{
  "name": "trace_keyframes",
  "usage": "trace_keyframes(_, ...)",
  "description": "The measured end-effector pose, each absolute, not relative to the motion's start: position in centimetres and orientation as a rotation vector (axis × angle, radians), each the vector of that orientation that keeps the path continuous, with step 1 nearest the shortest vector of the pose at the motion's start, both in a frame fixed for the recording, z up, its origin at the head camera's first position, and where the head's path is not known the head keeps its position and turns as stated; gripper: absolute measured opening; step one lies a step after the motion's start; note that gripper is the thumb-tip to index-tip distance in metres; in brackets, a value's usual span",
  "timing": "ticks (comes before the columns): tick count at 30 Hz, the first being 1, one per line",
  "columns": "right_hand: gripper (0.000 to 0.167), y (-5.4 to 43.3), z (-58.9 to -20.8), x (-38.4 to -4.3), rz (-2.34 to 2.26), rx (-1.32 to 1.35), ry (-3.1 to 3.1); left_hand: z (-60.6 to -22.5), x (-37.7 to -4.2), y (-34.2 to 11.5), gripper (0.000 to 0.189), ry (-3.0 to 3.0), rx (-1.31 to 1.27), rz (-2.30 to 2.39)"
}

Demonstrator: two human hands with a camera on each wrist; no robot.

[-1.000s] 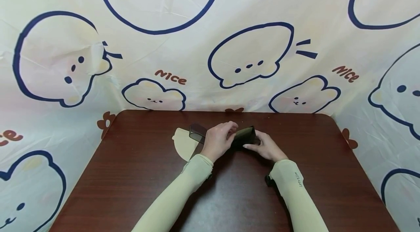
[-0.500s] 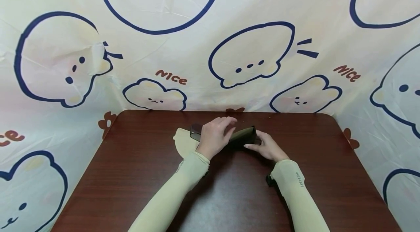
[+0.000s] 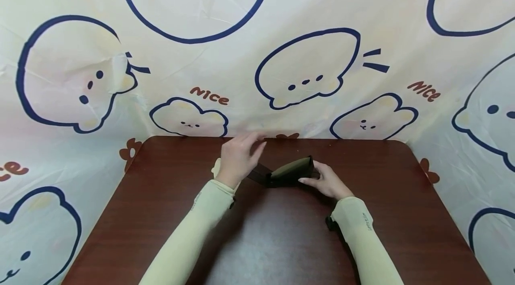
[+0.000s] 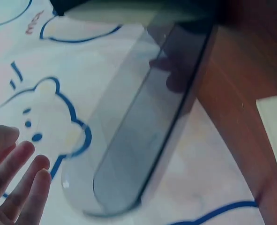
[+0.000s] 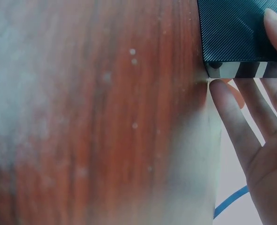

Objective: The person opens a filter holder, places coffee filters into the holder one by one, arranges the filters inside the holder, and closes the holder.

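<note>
A dark case (image 3: 291, 172) with a green-looking upper face lies on the table. My right hand (image 3: 327, 180) holds its right end. In the right wrist view, the thumb lies on the case's ribbed black surface (image 5: 241, 33) and the fingers are at its striped end. A tinted see-through piece (image 3: 257, 174) sticks out of the case's left end; its rounded end (image 4: 119, 187) shows in the left wrist view. Over that piece hovers my left hand (image 3: 239, 157), fingers loosely bent, holding nothing. Behind the left wrist, a flat cream piece (image 3: 216, 168) is mostly hidden.
The brown wooden table (image 3: 289, 231) reaches to a cream backdrop cloth (image 3: 241, 65) with blue cartoon outlines, which hangs at the back and both sides. The case lies toward the table's far half.
My left hand has moved left and a little up, away from the case, and now covers much of the cream piece. The right hand and the case have stayed in place.
</note>
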State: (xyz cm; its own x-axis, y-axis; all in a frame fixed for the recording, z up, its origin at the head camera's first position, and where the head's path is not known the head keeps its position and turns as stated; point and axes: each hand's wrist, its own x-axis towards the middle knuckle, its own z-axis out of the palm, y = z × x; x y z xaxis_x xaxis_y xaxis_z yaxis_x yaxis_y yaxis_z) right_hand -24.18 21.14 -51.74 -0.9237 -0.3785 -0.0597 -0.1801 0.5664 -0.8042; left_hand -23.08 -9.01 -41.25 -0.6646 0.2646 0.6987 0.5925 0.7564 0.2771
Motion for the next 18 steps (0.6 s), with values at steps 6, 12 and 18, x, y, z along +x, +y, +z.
trace_keyframes(6,0.049,21.1,-51.7,-24.3,-1.290,-0.455,2.575,-40.8,-23.3,-11.3,0.019,-2.278,-0.577,-0.670)
trace_keyframes(12,0.046,21.1,-51.8,-24.2,-1.280,-0.481,2.569,-40.8,-23.3,-13.6,0.018,-2.286,-0.498,-0.676)
trace_keyframes(18,0.049,21.2,-51.9,-24.4,-1.294,-0.452,2.575,-41.2,-23.5,-15.6,0.019,-2.320,-0.408,-0.698)
